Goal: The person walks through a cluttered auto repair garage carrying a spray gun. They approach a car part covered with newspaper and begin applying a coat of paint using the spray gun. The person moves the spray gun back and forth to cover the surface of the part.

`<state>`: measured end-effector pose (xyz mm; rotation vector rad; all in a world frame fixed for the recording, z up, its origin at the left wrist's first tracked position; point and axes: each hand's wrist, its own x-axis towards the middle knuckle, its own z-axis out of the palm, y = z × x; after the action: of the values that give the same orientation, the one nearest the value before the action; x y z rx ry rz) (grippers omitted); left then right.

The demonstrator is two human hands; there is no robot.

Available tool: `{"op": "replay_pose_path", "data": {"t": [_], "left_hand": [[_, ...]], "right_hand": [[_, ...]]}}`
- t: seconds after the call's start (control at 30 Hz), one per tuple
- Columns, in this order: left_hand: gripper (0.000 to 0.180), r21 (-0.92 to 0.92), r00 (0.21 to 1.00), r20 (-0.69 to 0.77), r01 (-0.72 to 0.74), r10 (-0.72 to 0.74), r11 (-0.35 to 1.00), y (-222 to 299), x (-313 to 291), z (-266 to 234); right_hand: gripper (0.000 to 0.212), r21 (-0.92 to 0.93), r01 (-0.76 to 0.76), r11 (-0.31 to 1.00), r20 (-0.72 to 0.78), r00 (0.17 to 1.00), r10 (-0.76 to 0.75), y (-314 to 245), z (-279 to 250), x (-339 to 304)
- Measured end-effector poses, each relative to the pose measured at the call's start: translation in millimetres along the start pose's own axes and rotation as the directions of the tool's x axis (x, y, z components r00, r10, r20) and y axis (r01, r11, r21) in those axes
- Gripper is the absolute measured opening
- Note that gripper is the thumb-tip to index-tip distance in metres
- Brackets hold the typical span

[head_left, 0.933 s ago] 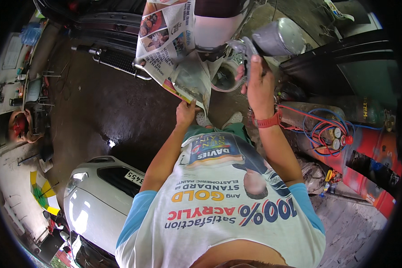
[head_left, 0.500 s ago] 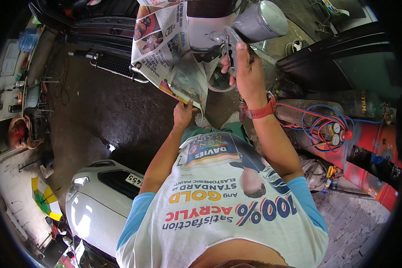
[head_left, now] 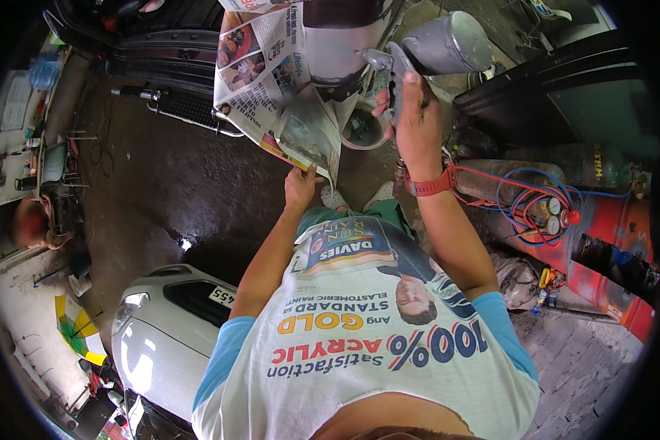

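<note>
My left hand (head_left: 299, 185) pinches the lower edge of a newspaper sheet (head_left: 260, 95), which hangs against the left side of a car part with a dark top and a pale grey-white band (head_left: 341, 51). In my right hand (head_left: 419, 132) is a paint spray gun (head_left: 447, 45) with a large grey metal cup, tilted to the right. My fingers wrap round its handle, and the nozzle points left toward the pale band, a small gap away from it. Below the gun, partly behind the newspaper, stands a round bucket (head_left: 364, 130).
Gas cylinders (head_left: 579, 169) with red and blue hoses (head_left: 524, 198) and gauges lie to the right, beside a red drum (head_left: 616, 231). A black step bar (head_left: 180, 106) is at the far left. A silver car (head_left: 165, 323) stands behind on the left; another person (head_left: 33, 224) is by the left wall.
My right hand and the spray gun have shifted right, away from the pale band. More of the bucket shows now. My left hand stays on the newspaper.
</note>
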<state>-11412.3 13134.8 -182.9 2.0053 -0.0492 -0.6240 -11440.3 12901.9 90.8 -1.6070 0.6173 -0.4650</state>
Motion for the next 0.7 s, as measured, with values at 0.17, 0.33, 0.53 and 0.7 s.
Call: {"op": "replay_pose_path", "data": {"t": [0.17, 0.33, 0.53, 0.7], "left_hand": [[0.038, 0.003, 1.000, -0.014, -0.012, 0.012, 1.000, -12, 4, 1], [0.039, -0.090, 0.999, -0.029, -0.018, 0.016, 0.996, -5, 0, 2], [0.037, -0.061, 1.000, -0.023, -0.015, 0.013, 0.998, -8, 2, 2], [0.039, 0.004, 0.999, -0.045, 0.018, -0.017, 1.000, -7, 0, 0]], "right_hand": [[0.060, 0.027, 0.022, 0.999, 0.047, 0.999, -0.023, -1, 21, -1], [0.053, 0.104, 0.049, 0.993, 0.072, 0.996, -0.057, 2, 31, 5], [0.058, 0.100, 0.015, 0.995, 0.065, 0.998, -0.022, 9, 13, 14], [0.062, 0.058, 0.014, 0.998, -0.004, 1.000, -0.014, 10, -18, 19]]}}
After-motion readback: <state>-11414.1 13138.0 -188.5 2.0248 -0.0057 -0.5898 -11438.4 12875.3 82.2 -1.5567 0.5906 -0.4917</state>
